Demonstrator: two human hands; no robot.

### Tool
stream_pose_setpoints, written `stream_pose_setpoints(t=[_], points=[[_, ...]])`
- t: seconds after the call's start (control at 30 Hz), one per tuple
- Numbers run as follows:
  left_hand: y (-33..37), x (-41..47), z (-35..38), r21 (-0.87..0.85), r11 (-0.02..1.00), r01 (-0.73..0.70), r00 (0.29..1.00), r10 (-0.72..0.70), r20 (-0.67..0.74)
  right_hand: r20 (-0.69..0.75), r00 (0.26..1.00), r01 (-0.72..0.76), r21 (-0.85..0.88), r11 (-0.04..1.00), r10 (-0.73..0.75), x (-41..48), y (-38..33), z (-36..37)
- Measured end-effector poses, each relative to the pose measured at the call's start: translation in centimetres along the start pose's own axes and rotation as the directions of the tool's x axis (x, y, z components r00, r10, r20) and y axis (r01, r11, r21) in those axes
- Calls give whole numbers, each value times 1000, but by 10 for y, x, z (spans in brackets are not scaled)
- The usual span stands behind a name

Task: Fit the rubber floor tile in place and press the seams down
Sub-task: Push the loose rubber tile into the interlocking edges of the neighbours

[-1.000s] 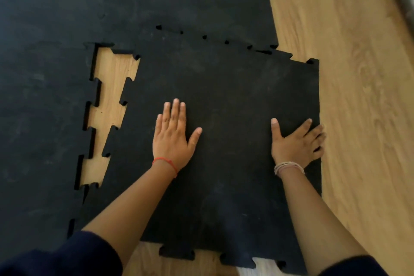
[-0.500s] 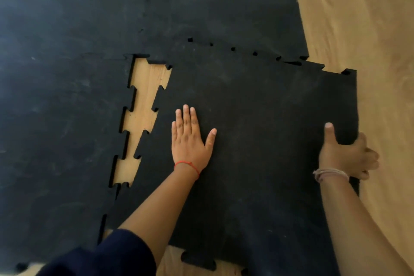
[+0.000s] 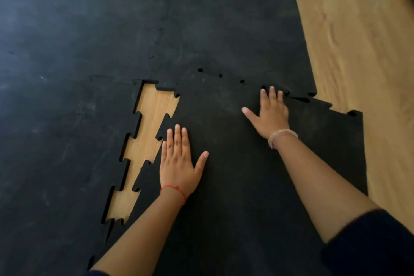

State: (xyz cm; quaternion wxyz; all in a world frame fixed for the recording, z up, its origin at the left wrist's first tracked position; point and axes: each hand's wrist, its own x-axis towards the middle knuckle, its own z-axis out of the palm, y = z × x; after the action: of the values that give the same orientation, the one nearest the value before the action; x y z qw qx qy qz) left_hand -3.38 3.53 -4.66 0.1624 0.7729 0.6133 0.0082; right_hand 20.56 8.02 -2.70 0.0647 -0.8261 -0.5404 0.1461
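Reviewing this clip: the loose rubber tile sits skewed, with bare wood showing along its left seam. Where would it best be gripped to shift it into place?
Probably the free right edge of the loose tile, reached from the wood floor side. That edge is straight, overhangs bare floor and meets no neighbouring tile, so fingers could curl under it. The left hand and right hand lie flat on top.

- Left hand (image 3: 178,167): bare, a thin red string bracelet (image 3: 173,188) round the wrist.
- Right hand (image 3: 270,116): bare, several pale thread bands (image 3: 282,136) round the wrist.
- Both forearms are bare; dark navy sleeves (image 3: 369,244) sit pushed up behind them, with a slightly fuzzy edge.
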Motion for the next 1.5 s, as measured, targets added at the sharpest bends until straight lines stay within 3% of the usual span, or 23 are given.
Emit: stream_pose_setpoints(t=[0.17,0.27,0.4,0.63,0.77,0.93,0.97,1.03,1.1,1.17,1.23,1.37,1.5], points=[[1,4,-2,-15,1000,5,1000,-5,-3,-15,993,115,-84,990,-117,65,-44,-7],[2,1,-5,-16,1000,18,1000,-18,9,-107,992,66,56,996,-60,60,-57,-4],[0,-6,-4,-22,999,35,999,-35,5,-43,999,-5,200,980,14,65,-64,-9],[-22,-51,6,-80,980,180,981,-185,-64,-1,998,60,279,958,-62,46,-113,-8],[-29,-59,8,-104,975,198,969,-211,-131,54,992,102,206,973,-116,36,-135,-17],[-35,-52,3,-72,979,189,979,-193,-69,11,975,223,-11,975,-223,1,-98,-22],[-37,-47,2,-66,978,196,977,-201,-74,-36,986,164,-10,986,-164,-8,-77,-21],[-41,-36,0,-44,973,226,972,-228,-64,-141,986,-90,-9,996,88,-33,-28,-14],[-43,-21,-5,-47,963,265,962,-268,-55,-188,886,-428,13,903,423,-63,23,-4],[-44,-8,-8,-54,955,292,954,-295,-49,-126,745,-652,70,755,655,-87,56,4],[-41,-2,-10,-57,951,304,951,-307,-36,-66,671,-728,130,673,739,-99,74,9],[-39,0,-17,-73,955,288,955,-292,-52,-86,640,-733,229,641,763,-97,80,2],[-35,8,-27,-128,942,310,947,-318,-42,-21,558,-775,344,530,830,-90,88,-17]])
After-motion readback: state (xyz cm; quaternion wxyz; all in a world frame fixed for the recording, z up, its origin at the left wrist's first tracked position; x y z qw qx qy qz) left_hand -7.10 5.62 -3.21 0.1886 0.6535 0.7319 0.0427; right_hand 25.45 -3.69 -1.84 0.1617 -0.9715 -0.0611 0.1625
